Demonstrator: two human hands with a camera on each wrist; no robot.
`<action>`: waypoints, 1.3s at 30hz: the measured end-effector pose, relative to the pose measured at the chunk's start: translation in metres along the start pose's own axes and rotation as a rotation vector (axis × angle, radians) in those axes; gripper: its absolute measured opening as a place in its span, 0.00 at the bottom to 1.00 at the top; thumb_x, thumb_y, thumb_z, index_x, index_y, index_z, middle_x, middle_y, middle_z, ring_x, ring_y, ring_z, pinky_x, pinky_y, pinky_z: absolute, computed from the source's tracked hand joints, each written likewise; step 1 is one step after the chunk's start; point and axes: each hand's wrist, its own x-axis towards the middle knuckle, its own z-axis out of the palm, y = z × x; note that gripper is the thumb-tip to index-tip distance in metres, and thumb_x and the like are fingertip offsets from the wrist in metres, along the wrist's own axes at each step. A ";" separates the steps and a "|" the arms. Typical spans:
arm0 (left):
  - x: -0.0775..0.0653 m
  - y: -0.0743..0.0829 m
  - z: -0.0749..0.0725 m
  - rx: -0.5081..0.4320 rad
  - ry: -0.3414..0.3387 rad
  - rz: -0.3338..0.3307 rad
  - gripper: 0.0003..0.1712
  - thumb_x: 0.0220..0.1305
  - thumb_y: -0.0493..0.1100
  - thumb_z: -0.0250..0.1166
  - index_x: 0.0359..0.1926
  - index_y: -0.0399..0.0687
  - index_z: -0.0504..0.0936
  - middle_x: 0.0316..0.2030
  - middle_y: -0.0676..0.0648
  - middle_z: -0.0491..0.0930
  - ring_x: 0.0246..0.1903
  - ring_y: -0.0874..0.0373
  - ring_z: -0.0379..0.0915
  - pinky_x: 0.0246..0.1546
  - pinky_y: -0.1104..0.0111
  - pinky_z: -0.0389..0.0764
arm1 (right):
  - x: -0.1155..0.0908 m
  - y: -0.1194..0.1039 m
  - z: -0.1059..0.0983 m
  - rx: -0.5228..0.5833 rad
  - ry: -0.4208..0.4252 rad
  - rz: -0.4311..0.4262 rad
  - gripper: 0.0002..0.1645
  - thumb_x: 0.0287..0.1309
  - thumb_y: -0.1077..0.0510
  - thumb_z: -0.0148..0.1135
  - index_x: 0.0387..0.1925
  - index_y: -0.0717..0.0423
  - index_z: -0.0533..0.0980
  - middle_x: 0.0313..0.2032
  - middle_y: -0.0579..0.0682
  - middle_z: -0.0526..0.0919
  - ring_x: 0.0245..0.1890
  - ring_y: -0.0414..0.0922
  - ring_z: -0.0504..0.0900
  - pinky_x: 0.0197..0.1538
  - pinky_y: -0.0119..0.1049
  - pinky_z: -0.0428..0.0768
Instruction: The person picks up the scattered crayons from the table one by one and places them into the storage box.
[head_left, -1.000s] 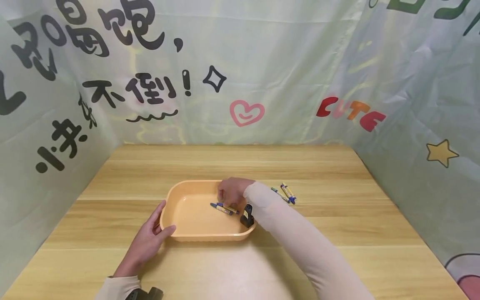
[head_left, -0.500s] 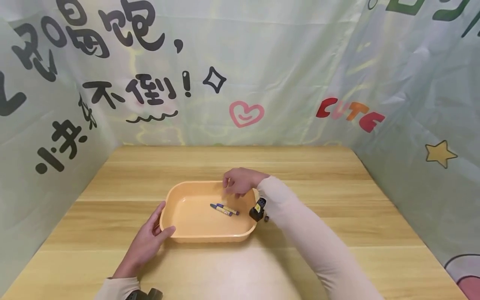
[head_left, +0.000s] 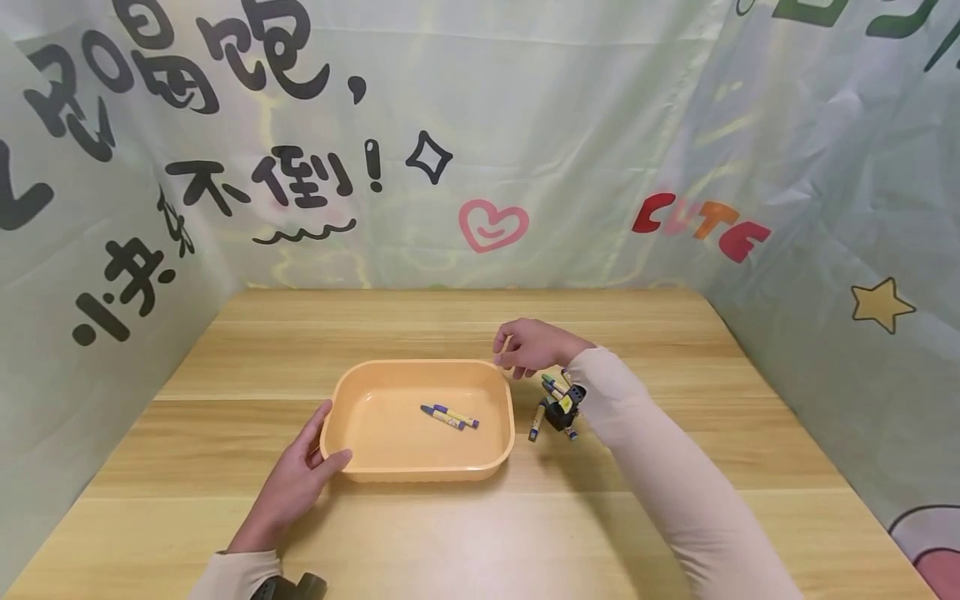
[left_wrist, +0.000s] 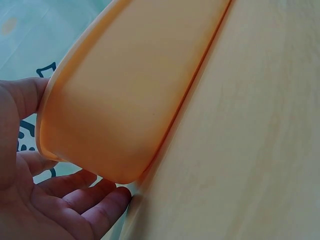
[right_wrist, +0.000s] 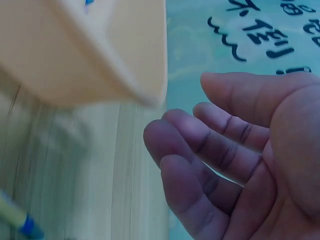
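Note:
A shallow orange plastic tray (head_left: 390, 454) stands on the wooden table. Its left end is held by my left hand (head_left: 295, 475), thumb over the rim and fingers along the outer wall, as the left wrist view also shows (left_wrist: 65, 200). Two crayons, one (head_left: 442, 418) beside another (head_left: 457, 416), lie side by side on the tray's floor. Past the tray's back right corner hovers my right hand (head_left: 536, 346), its fingers loosely bent around nothing. In the right wrist view that hand (right_wrist: 225, 150) is beside the tray's corner (right_wrist: 125, 75).
Several more crayons lie right of the tray, among them one near its wall (head_left: 537, 421) and a green-tipped crayon (head_left: 553, 385); the right wrist camera (head_left: 562, 408) partly hides this group. A printed cloth (head_left: 585, 100) encloses the table's back and sides.
My right hand has risen out of the tray and moved right, past its back right corner. The two crayons stay in the tray. My left hand keeps its place.

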 end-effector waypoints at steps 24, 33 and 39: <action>0.001 0.000 -0.002 0.002 0.000 -0.007 0.48 0.68 0.42 0.62 0.77 0.47 0.41 0.74 0.33 0.45 0.66 0.39 0.57 0.49 0.78 0.73 | -0.033 0.090 -0.015 0.074 -0.003 0.174 0.06 0.65 0.66 0.56 0.41 0.66 0.70 0.15 0.47 0.69 0.14 0.38 0.63 0.21 0.30 0.65; 0.001 0.000 -0.001 0.007 -0.003 -0.018 0.48 0.68 0.42 0.62 0.77 0.48 0.41 0.74 0.34 0.45 0.65 0.40 0.58 0.48 0.78 0.73 | -0.040 0.107 -0.014 0.074 0.014 0.220 0.04 0.63 0.66 0.57 0.37 0.63 0.70 0.15 0.47 0.69 0.14 0.38 0.64 0.20 0.29 0.66; 0.000 0.002 0.000 -0.003 0.001 -0.020 0.48 0.68 0.41 0.62 0.77 0.48 0.41 0.74 0.34 0.45 0.65 0.40 0.58 0.48 0.79 0.73 | -0.041 0.115 -0.014 0.040 0.075 0.243 0.05 0.59 0.69 0.57 0.36 0.64 0.70 0.15 0.48 0.70 0.14 0.39 0.66 0.21 0.30 0.68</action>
